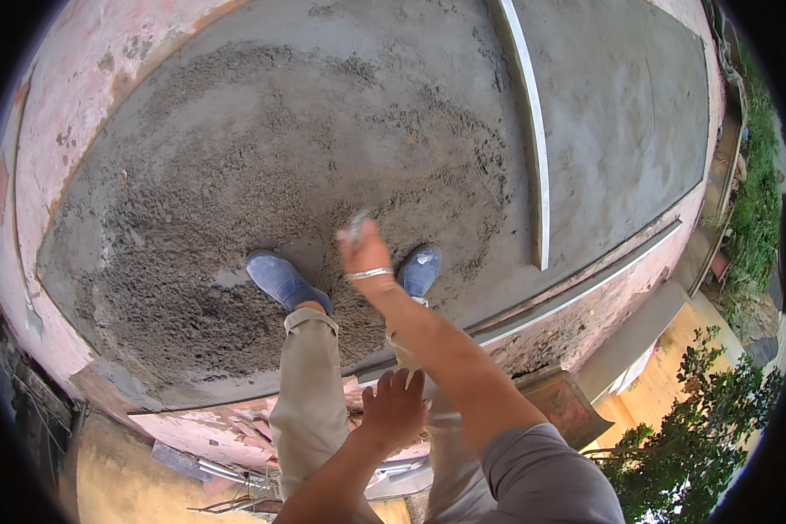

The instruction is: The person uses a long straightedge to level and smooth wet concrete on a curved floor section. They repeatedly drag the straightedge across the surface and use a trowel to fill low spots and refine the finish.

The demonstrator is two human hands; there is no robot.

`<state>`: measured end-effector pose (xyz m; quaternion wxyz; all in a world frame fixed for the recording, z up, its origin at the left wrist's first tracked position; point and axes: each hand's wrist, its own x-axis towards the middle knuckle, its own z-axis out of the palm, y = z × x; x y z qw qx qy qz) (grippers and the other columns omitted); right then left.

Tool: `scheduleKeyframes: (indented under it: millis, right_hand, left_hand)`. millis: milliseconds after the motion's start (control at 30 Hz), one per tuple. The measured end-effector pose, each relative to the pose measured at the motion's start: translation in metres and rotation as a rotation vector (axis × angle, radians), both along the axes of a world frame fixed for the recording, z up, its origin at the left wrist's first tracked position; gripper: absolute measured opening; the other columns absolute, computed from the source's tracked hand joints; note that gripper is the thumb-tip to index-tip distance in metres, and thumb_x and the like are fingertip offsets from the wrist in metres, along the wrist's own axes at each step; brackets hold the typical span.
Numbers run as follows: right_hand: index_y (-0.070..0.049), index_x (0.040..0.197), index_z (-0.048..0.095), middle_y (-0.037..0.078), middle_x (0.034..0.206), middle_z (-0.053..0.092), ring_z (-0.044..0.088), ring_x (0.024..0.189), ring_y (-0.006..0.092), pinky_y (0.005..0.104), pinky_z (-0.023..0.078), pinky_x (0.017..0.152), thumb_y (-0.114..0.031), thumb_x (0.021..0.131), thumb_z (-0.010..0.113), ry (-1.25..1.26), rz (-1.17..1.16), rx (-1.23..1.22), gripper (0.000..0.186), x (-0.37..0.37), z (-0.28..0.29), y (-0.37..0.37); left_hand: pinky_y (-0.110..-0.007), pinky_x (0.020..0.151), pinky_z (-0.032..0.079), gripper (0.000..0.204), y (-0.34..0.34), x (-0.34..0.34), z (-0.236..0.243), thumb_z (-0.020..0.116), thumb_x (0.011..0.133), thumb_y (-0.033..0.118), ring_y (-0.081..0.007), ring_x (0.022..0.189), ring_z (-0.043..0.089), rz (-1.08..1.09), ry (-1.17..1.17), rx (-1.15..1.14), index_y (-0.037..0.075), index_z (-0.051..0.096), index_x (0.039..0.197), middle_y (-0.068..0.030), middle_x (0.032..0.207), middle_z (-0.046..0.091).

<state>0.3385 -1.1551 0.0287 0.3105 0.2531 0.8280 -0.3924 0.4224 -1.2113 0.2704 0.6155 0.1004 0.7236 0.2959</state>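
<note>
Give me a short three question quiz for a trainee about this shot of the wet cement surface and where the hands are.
1. True or false: the right hand wears a silver metal bracelet on its wrist.
2. Where does the left hand rest?
A. on the person's thigh
B. on the long grey metal straightedge
C. on a blue shoe
3. Fill in: the person stands on rough, wet grey ___.

Key: 1 true. 2 A. 3 cement; the patch around the feet is coarse, while the part right of the straightedge looks smooth. The right hand seems to grip a small blurred object; what it is cannot be told.
</note>
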Motion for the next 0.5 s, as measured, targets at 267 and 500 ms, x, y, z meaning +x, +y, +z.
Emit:
scheduleKeyframes:
  millis: [267, 500]
  right_hand:
    - [0.001, 0.116, 0.048, 0.029, 0.11, 0.067, 0.063, 0.104, 0.0494, 0.0526, 0.05, 0.089, -0.031, 0.096, 0.063, -0.106, -0.396, 0.674, 0.04, 0.026, -0.037, 0.178]
    - [0.001, 0.113, 0.047, 0.034, 0.107, 0.065, 0.062, 0.1, 0.0528, 0.055, 0.05, 0.084, -0.029, 0.095, 0.064, -0.169, -0.268, 0.47, 0.04, 0.044, -0.035, 0.065]
  left_hand:
    - [-0.067, 0.1, 0.04, 0.047, -0.004, 0.004, 0.004, 0.057, 0.096, 0.029, -0.0363, 0.135, 0.044, -0.019, -0.083, 0.09, 0.012, 0.048, 0.139, -0.015, 0.139, 0.049]
    - [-0.066, 0.099, 0.041, 0.051, -0.004, 0.016, 0.006, 0.056, 0.095, 0.026, -0.0379, 0.137, 0.042, -0.189, -0.138, 0.088, 0.013, 0.046, 0.143, -0.0165, 0.145, 0.046]
